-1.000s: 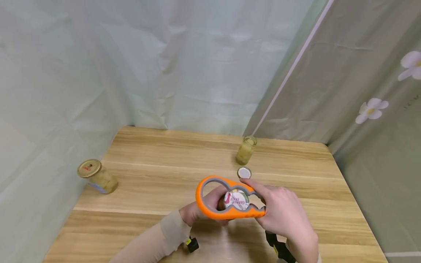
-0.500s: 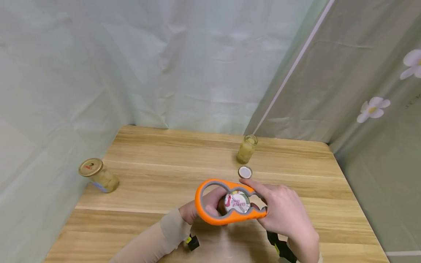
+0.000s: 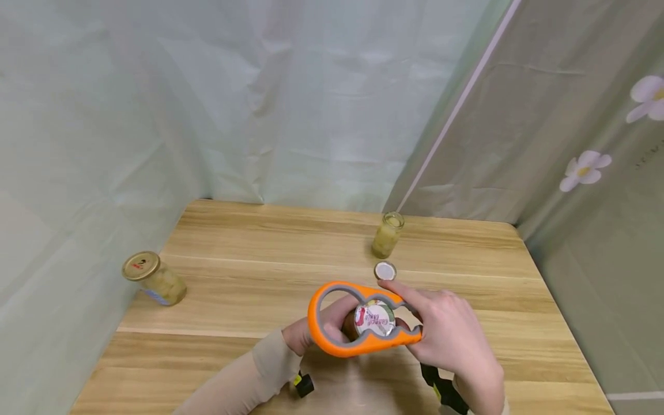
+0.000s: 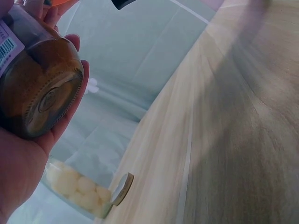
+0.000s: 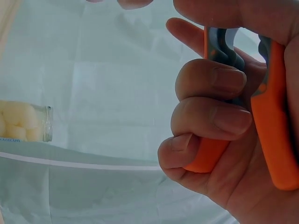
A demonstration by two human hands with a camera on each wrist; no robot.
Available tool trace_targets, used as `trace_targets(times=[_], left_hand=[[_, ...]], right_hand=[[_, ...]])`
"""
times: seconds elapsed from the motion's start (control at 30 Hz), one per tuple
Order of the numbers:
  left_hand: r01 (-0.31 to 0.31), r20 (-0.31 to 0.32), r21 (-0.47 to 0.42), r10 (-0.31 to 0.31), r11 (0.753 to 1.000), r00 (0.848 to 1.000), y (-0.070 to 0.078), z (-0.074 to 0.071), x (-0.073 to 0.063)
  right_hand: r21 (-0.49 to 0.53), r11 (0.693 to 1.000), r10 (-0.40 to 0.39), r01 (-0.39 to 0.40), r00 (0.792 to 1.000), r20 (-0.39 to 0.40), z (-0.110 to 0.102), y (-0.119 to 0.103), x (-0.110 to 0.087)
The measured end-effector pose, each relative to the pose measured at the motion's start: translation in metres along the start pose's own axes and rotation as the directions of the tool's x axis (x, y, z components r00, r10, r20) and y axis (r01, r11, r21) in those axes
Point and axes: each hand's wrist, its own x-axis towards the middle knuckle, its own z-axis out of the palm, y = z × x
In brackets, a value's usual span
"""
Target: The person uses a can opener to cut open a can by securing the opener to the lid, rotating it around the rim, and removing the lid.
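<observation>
My left hand (image 3: 336,314) holds a glass jar (image 4: 42,88) with dark brown contents, fingers wrapped round its body. In the left wrist view the jar's ribbed base faces the camera, its barcode label at the left edge. The jar's printed lid (image 3: 376,318) faces up in the head view. An orange and grey jar opener (image 3: 358,346) surrounds this lid, its scalloped inner edges on either side. My right hand (image 3: 451,328) grips the opener's two handles at the right end, fingers curled round one handle (image 5: 210,154), index finger stretched along the top. The opener hides part of my left hand.
A lidless jar (image 3: 387,236) of pale chunks stands toward the back of the wooden table (image 3: 270,242). Just in front lies a loose lid (image 3: 385,271), pale inside up. A gold-lidded jar (image 3: 163,285) stands at the left edge. Curtains (image 3: 311,104) hang behind.
The opener's rounded left end has dipped slightly toward me since a second ago, and the held jar's lid has shifted a little with it. Both hands keep their grip; the other jars stay put.
</observation>
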Motion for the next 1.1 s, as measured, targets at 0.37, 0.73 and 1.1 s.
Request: trace_targets(times=[0.37, 0.73, 1.1], left_hand=[[-0.137, -0.001, 0.267, 0.142, 0.954, 0.990, -0.009, -0.009, 0.004], [-0.151, -0.024, 0.056, 0.152, 0.987, 0.988, -0.006, -0.007, 0.009], [-0.218, -0.046, 0.043, 0.220, 0.975, 0.974, -0.013, -0.009, 0.012]], right_hand=[[-0.011, 1.000, 0.002, -0.003, 0.998, -0.058, -0.001, 0.003, 0.001], [-0.041, 0.997, 0.055, -0.058, 0.994, -0.090, -0.008, 0.004, 0.000], [-0.039, 0.997, 0.065, -0.070, 0.991, -0.121, -0.008, 0.007, 0.000]])
